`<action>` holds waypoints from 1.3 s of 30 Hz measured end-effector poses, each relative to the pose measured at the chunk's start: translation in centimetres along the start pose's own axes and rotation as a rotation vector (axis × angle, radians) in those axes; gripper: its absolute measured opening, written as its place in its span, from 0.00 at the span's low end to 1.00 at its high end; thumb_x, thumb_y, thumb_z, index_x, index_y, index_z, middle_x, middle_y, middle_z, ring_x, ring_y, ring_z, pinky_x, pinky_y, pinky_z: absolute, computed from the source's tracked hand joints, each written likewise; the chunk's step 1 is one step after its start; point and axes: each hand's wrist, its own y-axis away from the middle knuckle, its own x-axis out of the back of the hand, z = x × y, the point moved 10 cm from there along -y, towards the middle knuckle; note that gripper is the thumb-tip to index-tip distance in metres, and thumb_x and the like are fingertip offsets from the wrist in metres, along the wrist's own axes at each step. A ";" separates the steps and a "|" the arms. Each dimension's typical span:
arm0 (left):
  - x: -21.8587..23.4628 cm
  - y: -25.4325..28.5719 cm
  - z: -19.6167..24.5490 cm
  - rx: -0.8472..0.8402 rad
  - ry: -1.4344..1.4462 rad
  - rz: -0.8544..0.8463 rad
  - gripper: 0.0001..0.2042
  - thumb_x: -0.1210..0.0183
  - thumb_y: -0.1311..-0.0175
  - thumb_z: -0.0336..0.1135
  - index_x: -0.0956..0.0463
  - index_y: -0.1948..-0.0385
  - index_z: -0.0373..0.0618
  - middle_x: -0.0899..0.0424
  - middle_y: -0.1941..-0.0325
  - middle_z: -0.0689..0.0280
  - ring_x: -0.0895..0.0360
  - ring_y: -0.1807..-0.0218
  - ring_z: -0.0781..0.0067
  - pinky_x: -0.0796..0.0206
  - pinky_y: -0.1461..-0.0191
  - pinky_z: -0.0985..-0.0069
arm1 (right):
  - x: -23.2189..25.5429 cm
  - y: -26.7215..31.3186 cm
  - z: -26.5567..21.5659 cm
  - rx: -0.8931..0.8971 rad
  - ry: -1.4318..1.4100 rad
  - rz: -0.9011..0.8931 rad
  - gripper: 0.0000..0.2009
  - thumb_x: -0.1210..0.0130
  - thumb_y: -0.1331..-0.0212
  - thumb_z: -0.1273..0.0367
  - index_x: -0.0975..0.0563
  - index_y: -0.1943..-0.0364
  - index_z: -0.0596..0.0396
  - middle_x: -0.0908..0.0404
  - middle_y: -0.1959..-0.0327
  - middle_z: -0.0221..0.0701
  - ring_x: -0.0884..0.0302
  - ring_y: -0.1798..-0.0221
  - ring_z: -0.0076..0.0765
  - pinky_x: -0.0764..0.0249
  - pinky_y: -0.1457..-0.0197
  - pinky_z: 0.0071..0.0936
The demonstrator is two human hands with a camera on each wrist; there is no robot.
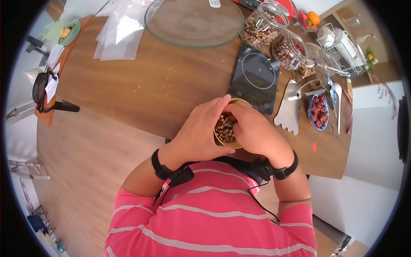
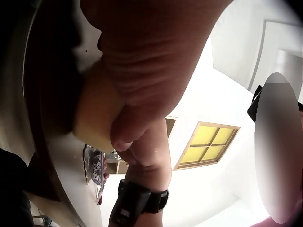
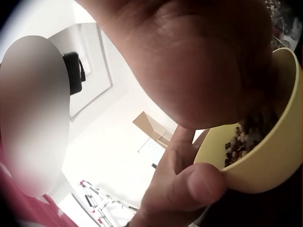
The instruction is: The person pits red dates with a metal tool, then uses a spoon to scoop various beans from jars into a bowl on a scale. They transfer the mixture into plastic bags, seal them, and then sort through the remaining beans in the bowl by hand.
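In the head view, a yellow bowl (image 1: 232,146) sits at the table's near edge, in front of the person's body. My left hand (image 1: 192,135) holds it from the left, thumb on the near side and fingers round the far side. Mixed beans or grains (image 1: 224,128), brown, cream and dark, lie inside. My right hand (image 1: 259,133) reaches down into the bowl from the right. Its fingertips are hidden among the contents, so I cannot tell what they hold. In the right wrist view the bowl (image 3: 265,176) is tilted, with the left thumb (image 3: 207,182) at its rim.
Beyond the bowl lies a black digital scale (image 1: 257,75). Clip-top jars (image 1: 262,30) of mixed grains stand behind it. Right of it are a wavy-edged metal plate (image 1: 286,113) and a blue-and-white dish (image 1: 311,118) of dark red pieces. Plastic bags (image 1: 124,34) and a glass disc (image 1: 195,23) lie at the back.
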 end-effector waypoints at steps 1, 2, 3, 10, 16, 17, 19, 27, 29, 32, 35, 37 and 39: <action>0.0 -0.2 0.0 -0.007 0.027 -0.006 0.62 0.17 0.62 0.41 0.50 0.22 0.41 0.34 0.25 0.49 0.36 0.25 0.44 0.45 0.21 0.56 | -0.5 0.0 0.4 -0.025 -0.149 -0.065 0.21 0.49 0.43 0.79 0.23 0.43 0.61 0.20 0.47 0.49 0.20 0.43 0.52 0.22 0.41 0.41; 0.0 -0.3 0.0 -0.015 0.052 -0.011 0.61 0.17 0.62 0.41 0.49 0.22 0.42 0.34 0.25 0.49 0.36 0.25 0.44 0.44 0.22 0.57 | -0.9 -0.1 0.5 -0.047 -0.298 -0.126 0.22 0.50 0.43 0.80 0.23 0.42 0.61 0.19 0.46 0.48 0.19 0.44 0.49 0.22 0.40 0.39; 0.0 -0.4 0.1 -0.022 0.055 -0.022 0.61 0.17 0.62 0.41 0.49 0.22 0.42 0.34 0.25 0.49 0.36 0.25 0.44 0.44 0.22 0.57 | -1.0 -0.3 0.9 -0.056 -0.299 -0.116 0.22 0.50 0.43 0.80 0.23 0.42 0.61 0.19 0.46 0.48 0.19 0.44 0.49 0.22 0.40 0.39; 0.7 -0.7 0.1 0.007 0.071 -0.016 0.59 0.19 0.60 0.36 0.49 0.23 0.41 0.34 0.25 0.49 0.35 0.26 0.43 0.40 0.24 0.56 | -5.6 -0.3 3.5 -0.384 -1.263 -0.323 0.19 0.51 0.37 0.78 0.25 0.41 0.61 0.19 0.47 0.33 0.19 0.48 0.31 0.21 0.43 0.32; 0.3 -0.4 -1.6 0.087 0.129 -0.070 0.61 0.17 0.63 0.38 0.49 0.22 0.41 0.36 0.23 0.49 0.37 0.23 0.46 0.42 0.22 0.59 | -4.7 -0.3 3.6 -0.501 -1.507 -0.237 0.21 0.50 0.23 0.60 0.27 0.37 0.62 0.19 0.44 0.36 0.18 0.43 0.37 0.17 0.44 0.40; 0.0 -0.3 -2.2 0.137 0.158 -0.101 0.63 0.16 0.65 0.38 0.49 0.22 0.41 0.36 0.22 0.51 0.38 0.21 0.49 0.43 0.21 0.60 | -4.4 -0.3 3.8 -0.490 -1.513 -0.204 0.24 0.50 0.22 0.55 0.27 0.37 0.63 0.19 0.44 0.37 0.18 0.44 0.40 0.16 0.45 0.43; -0.2 -0.5 -2.4 0.169 0.190 -0.124 0.63 0.16 0.65 0.38 0.50 0.21 0.41 0.38 0.21 0.50 0.40 0.20 0.49 0.45 0.20 0.61 | -3.8 0.1 3.7 -0.510 -1.548 -0.197 0.24 0.50 0.22 0.55 0.27 0.38 0.63 0.20 0.44 0.36 0.18 0.45 0.40 0.16 0.46 0.43; 3.0 1.5 -1.0 0.164 0.731 0.223 0.41 0.34 0.33 0.45 0.45 0.23 0.38 0.43 0.17 0.52 0.45 0.17 0.52 0.55 0.16 0.60 | -2.8 1.5 5.1 -0.518 -1.578 -0.130 0.26 0.52 0.21 0.54 0.27 0.37 0.65 0.20 0.43 0.40 0.18 0.40 0.45 0.15 0.44 0.48; 2.7 1.8 -0.7 0.273 1.012 0.214 0.38 0.40 0.28 0.48 0.45 0.24 0.37 0.43 0.18 0.50 0.44 0.18 0.52 0.54 0.16 0.60 | -2.4 1.2 4.8 -0.443 -1.457 -0.154 0.19 0.48 0.24 0.65 0.27 0.39 0.67 0.23 0.43 0.38 0.19 0.41 0.40 0.14 0.44 0.42; 1.8 1.8 0.1 0.416 1.245 0.188 0.35 0.55 0.20 0.55 0.44 0.25 0.34 0.42 0.19 0.49 0.42 0.19 0.52 0.51 0.17 0.58 | -2.2 0.8 4.1 -0.415 -1.388 -0.160 0.15 0.47 0.27 0.74 0.26 0.41 0.68 0.23 0.43 0.39 0.18 0.43 0.38 0.13 0.44 0.37; 0.9 2.1 -0.3 0.544 1.334 0.218 0.33 0.57 0.18 0.53 0.44 0.25 0.33 0.41 0.20 0.49 0.42 0.19 0.54 0.50 0.17 0.58 | -1.5 0.6 4.0 -0.427 -1.278 -0.129 0.12 0.48 0.27 0.77 0.24 0.44 0.68 0.20 0.46 0.38 0.17 0.46 0.35 0.14 0.45 0.32; -0.2 2.0 -0.9 0.632 1.452 0.211 0.33 0.58 0.18 0.53 0.44 0.26 0.31 0.37 0.22 0.51 0.39 0.21 0.57 0.49 0.17 0.59 | -1.1 0.4 3.7 -0.413 -1.217 -0.141 0.11 0.47 0.28 0.77 0.23 0.45 0.68 0.19 0.48 0.37 0.16 0.47 0.34 0.14 0.45 0.31; -1.0 1.5 -1.0 0.620 1.469 0.184 0.33 0.58 0.18 0.54 0.43 0.27 0.31 0.35 0.24 0.52 0.37 0.23 0.58 0.47 0.18 0.59 | -1.1 0.3 3.6 -0.401 -1.157 -0.146 0.11 0.47 0.28 0.77 0.22 0.47 0.68 0.18 0.50 0.36 0.16 0.48 0.33 0.15 0.46 0.30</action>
